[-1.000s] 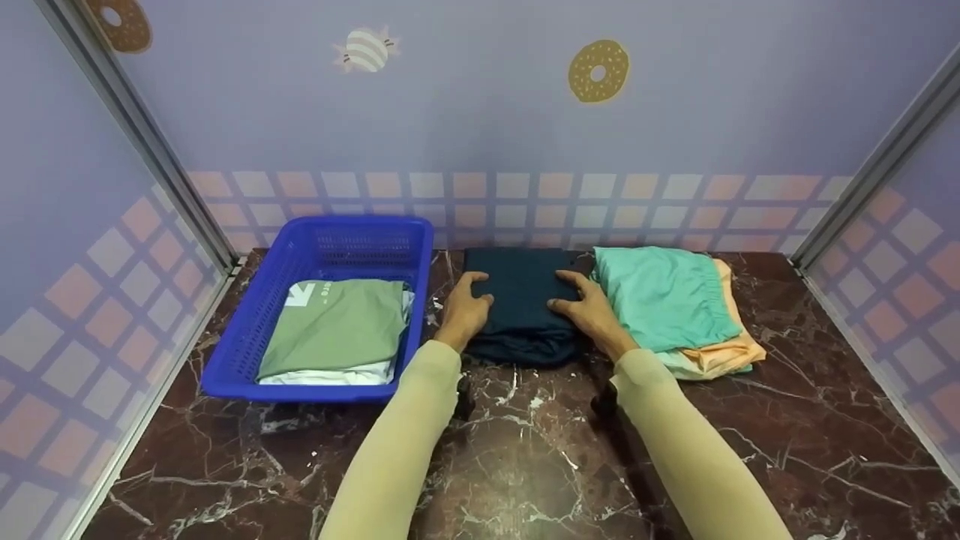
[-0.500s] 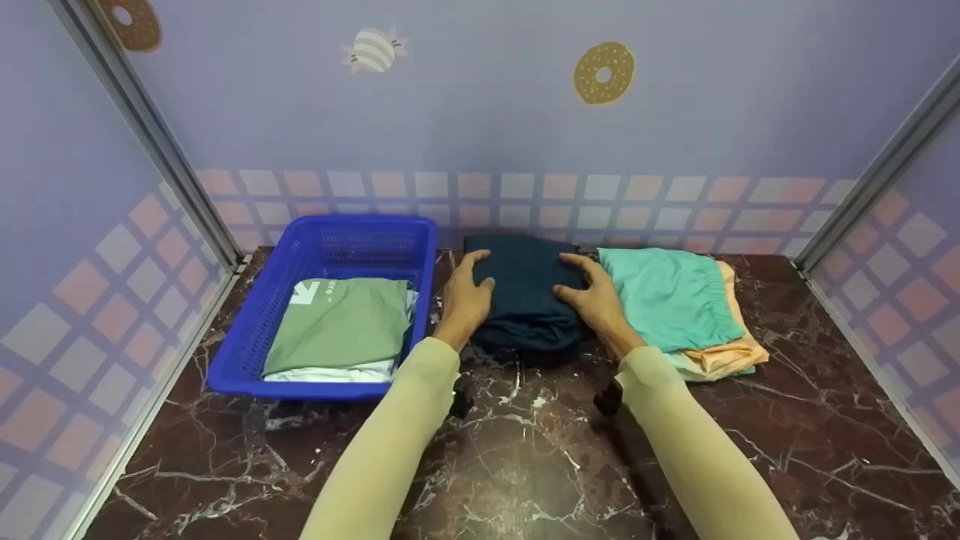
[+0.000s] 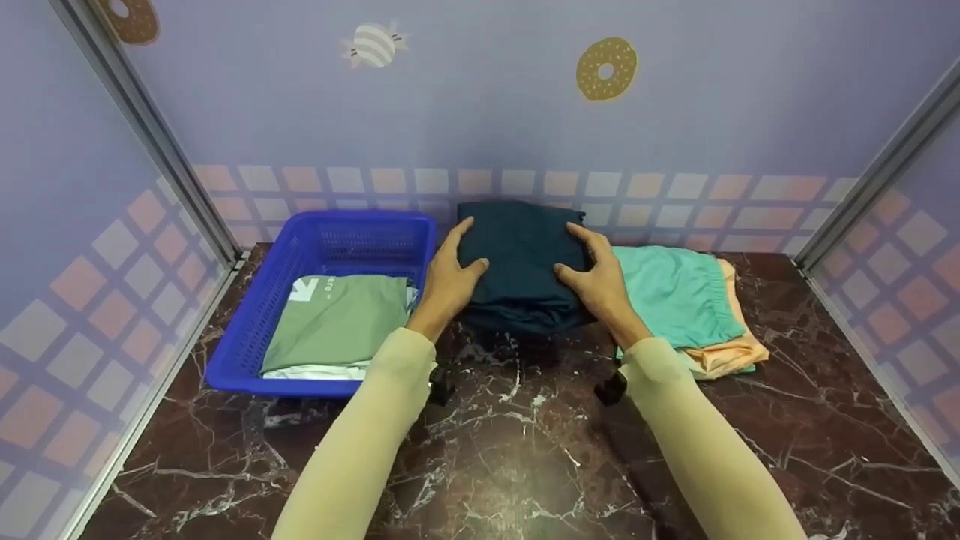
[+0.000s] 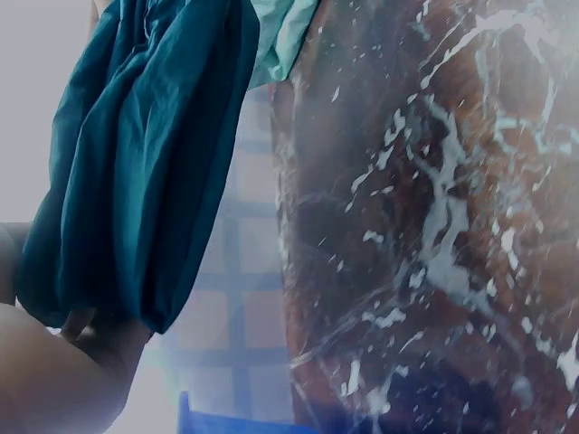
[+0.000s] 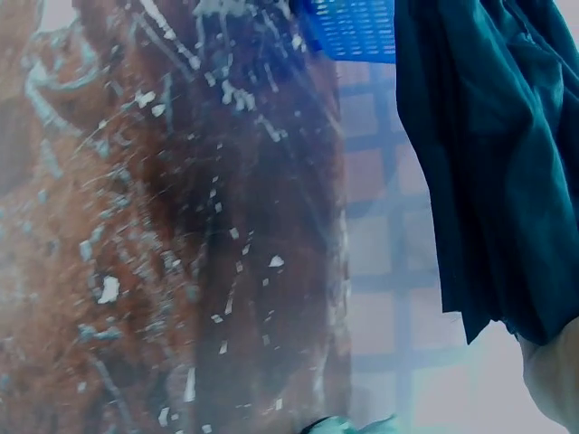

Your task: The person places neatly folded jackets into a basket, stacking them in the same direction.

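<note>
Gripped from both sides! I had left hand [image 3: 446,283] and right hand [image 3: 601,283] clasping the folded navy cloth [image 3: 521,251] above the tabletop [image 3: 517,457], near the blue basket [image 3: 289,386].

The head view looks forward and down from above, distant enough to take in the marbled tabletop [image 3: 517,457] and, at 12 o'clock, the back wall [image 3: 480,97]. Both wrist views sit close to the folded navy garment [image 3: 525,255], facing that wall and rolled sideways, the tabletop at 3 o'clock in the left, 9 in the right. All three share the blue perforated basket [image 3: 251,319]: at 9, 6 and 1 o'clock respectively.
</note>
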Available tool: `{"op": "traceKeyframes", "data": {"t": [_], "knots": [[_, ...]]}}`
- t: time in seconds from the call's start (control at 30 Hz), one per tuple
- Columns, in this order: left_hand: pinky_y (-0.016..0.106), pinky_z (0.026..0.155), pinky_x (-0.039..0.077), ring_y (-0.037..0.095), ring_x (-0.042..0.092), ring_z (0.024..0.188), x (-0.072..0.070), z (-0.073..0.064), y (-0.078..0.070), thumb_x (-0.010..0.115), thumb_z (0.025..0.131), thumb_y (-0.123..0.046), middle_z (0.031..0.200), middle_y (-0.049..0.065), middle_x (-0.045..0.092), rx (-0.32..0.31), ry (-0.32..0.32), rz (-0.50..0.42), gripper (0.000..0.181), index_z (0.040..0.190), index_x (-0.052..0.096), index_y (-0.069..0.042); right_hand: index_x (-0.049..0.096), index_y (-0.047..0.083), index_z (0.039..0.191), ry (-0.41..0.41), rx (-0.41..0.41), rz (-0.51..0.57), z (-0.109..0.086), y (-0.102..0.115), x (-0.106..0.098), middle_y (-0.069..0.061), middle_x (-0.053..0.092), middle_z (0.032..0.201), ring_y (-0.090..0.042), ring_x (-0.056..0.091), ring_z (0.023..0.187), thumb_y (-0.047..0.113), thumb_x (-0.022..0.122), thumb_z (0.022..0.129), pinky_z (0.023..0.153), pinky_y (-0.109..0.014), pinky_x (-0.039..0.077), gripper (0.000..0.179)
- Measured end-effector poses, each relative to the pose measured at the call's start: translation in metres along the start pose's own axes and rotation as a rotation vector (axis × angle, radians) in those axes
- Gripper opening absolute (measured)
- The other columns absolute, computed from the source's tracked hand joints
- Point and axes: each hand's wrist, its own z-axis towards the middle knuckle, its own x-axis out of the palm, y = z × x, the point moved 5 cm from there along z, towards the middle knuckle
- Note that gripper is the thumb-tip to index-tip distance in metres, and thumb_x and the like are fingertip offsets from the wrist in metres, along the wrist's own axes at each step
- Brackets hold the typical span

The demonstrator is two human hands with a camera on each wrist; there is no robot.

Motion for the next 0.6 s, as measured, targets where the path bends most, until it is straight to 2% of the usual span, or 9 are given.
{"op": "traceKeyframes", "data": {"t": [0.23, 0.43, 0.6], "knots": [[0.048, 0.121, 0.033, 0.027, 0.035, 0.154, -0.018, -0.004, -0.009, 0.067, 0.104, -0.018, 0.169, 0.003, 0.038, 0.077, -0.050, 0.055, 0.066, 0.165, 0.041, -0.023, 0.051, 0.012, 0.159, -0.005, -0.065, 0.019, 0.000, 0.017, 0.005, -0.014, 0.048, 0.154, -0.029, 0.046, 0.142, 0.010, 0.078, 0.094, 0.115, -0.046, 0.037, 0.071], [0.048, 0.116, 0.039, 0.028, 0.042, 0.149, -0.035, -0.008, -0.010, 0.065, 0.105, -0.020, 0.167, 0.005, 0.040, 0.099, -0.071, 0.009, 0.063, 0.164, 0.043, -0.024, 0.053, 0.012, 0.157, -0.017, -0.100, 0.040, 0.002, 0.030, 0.012, -0.013, 0.050, 0.151, -0.027, 0.048, 0.139, 0.009, 0.079, 0.092, 0.114, -0.044, 0.038, 0.070], [0.045, 0.119, 0.036, 0.024, 0.039, 0.151, -0.050, -0.010, -0.008, 0.062, 0.105, -0.017, 0.166, 0.004, 0.042, 0.119, -0.105, -0.003, 0.060, 0.162, 0.045, -0.022, 0.054, 0.011, 0.157, -0.014, -0.115, 0.057, 0.005, 0.040, 0.023, -0.013, 0.051, 0.151, -0.027, 0.048, 0.140, 0.008, 0.078, 0.092, 0.115, -0.043, 0.038, 0.069]]}}
